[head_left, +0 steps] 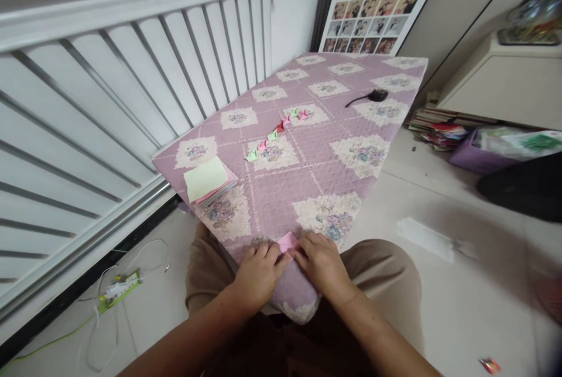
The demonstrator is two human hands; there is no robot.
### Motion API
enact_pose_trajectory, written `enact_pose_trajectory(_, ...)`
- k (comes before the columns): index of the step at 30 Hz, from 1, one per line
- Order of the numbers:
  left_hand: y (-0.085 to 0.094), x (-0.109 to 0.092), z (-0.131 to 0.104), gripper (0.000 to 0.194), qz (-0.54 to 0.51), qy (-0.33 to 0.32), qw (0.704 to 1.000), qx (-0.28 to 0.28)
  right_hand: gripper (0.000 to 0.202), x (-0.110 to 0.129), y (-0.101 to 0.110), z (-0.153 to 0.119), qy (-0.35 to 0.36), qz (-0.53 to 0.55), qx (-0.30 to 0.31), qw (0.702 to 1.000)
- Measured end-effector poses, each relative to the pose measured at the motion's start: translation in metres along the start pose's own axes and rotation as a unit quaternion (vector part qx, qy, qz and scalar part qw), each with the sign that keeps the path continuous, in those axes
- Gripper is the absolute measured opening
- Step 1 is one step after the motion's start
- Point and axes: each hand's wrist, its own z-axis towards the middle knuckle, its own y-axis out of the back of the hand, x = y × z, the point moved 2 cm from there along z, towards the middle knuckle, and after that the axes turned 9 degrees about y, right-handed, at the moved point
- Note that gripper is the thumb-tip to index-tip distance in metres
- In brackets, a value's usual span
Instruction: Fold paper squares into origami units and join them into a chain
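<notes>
A small piece of pink paper (287,241) lies at the near end of the cloth-covered table, between my two hands. My left hand (260,271) has its fingers curled down on the paper's left side, thumb and fingertips pressed at its lower edge. From the right, my right hand (319,261) grips the same paper, its thumb close to the left thumb. The fingers partly hide the paper's lower part. Farther up the table runs a slanting row of several small folded paper pieces (273,135) in green, pink and red. A stack of paper sheets (209,180), pale yellow on top, sits to the left.
The purple flowered tablecloth (287,189) covers the table, with a black round object with a cord (376,95) at its far right. A white radiator (132,84) borders the left. A green-and-white power strip (119,290) with wires lies on the floor.
</notes>
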Motion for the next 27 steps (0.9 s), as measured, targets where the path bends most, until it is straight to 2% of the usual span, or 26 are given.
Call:
enact_pose_trajectory(4, -0.001, 0.006, 0.005, 0.033, -0.071, 0.032, 0.997, 0.011, 0.010, 0.001, -0.002, 0.004, -0.048, 0.010, 0.013, 0.999)
enact_pose_trajectory(8, 0.001, 0.015, 0.021, 0.026, -0.188, 0.118, 0.975, 0.016, 0.010, -0.002, -0.001, 0.005, -0.060, 0.046, 0.017, 0.997)
enact_pose_trajectory(12, 0.008, 0.018, 0.041, 0.018, -0.199, 0.195, 0.960, 0.039, 0.016, -0.005, -0.003, 0.005, -0.071, 0.057, -0.010, 0.996)
enact_pose_trajectory(14, 0.011, 0.017, 0.048, 0.019, -0.198, 0.201, 0.957, 0.064, 0.023, -0.007, -0.004, 0.005, -0.074, 0.059, -0.020, 0.995)
enact_pose_trajectory(17, 0.015, 0.017, 0.055, 0.020, -0.209, 0.191, 0.955, 0.083, 0.022, -0.008, -0.006, 0.004, -0.074, 0.069, -0.023, 0.995)
enact_pose_trajectory(24, 0.009, 0.017, 0.053, 0.011, -0.257, 0.195, 0.944, 0.072, 0.026, -0.010, -0.007, 0.002, -0.076, 0.083, -0.025, 0.993)
enact_pose_trajectory(27, 0.007, 0.015, 0.050, 0.014, -0.291, 0.195, 0.934, 0.068, 0.029, -0.010, -0.007, 0.002, -0.073, 0.087, -0.014, 0.993)
